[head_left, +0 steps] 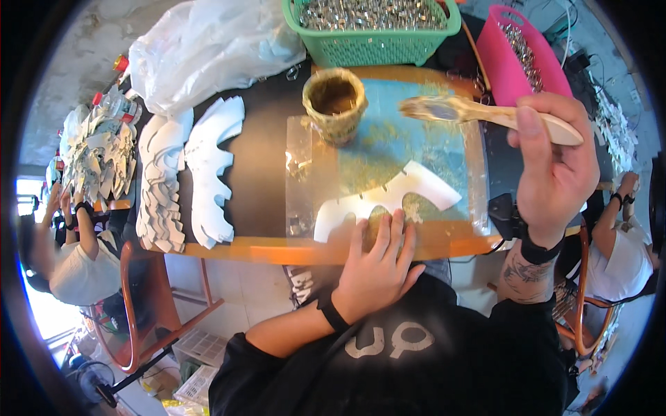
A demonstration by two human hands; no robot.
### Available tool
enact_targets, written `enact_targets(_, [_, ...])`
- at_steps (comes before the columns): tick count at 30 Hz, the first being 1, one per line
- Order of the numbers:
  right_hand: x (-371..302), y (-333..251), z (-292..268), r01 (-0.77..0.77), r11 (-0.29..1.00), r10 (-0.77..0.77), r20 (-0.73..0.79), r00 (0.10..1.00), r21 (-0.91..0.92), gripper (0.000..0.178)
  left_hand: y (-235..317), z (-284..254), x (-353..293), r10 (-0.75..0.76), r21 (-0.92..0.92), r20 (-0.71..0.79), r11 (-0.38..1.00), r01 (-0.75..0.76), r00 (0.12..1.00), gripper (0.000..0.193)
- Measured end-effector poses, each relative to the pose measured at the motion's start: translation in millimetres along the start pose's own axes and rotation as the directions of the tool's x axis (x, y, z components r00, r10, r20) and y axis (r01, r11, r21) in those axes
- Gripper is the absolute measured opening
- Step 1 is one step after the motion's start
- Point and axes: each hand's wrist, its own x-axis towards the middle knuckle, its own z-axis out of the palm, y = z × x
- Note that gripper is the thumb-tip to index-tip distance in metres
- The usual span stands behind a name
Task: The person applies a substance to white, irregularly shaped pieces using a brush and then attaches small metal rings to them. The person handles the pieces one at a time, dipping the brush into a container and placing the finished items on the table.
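Your right hand grips a wooden-handled brush, raised above the tabletop. Your left hand grasps nothing, its fingers spread at the near edge of a notched white piece just beyond it. A crusted cup stands farther beyond that hand; stacked white pieces lie to its left.
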Motion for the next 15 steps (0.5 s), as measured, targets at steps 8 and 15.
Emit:
enact_targets(8, [53,-14,82,0.057,0.994,-0.019,0.381,0.924,-0.091,0.010,-5,3,-3,0.013,-0.040,-0.012,0.999,-0.013,1.000,0.068])
enact_targets(15, [71,-26,64,-0.045,0.995,0.023,0.225,0.974,0.091,0.012,-10,10,-11,0.025,-0.050,-0.051,0.998,-0.027,0.998,0.068])
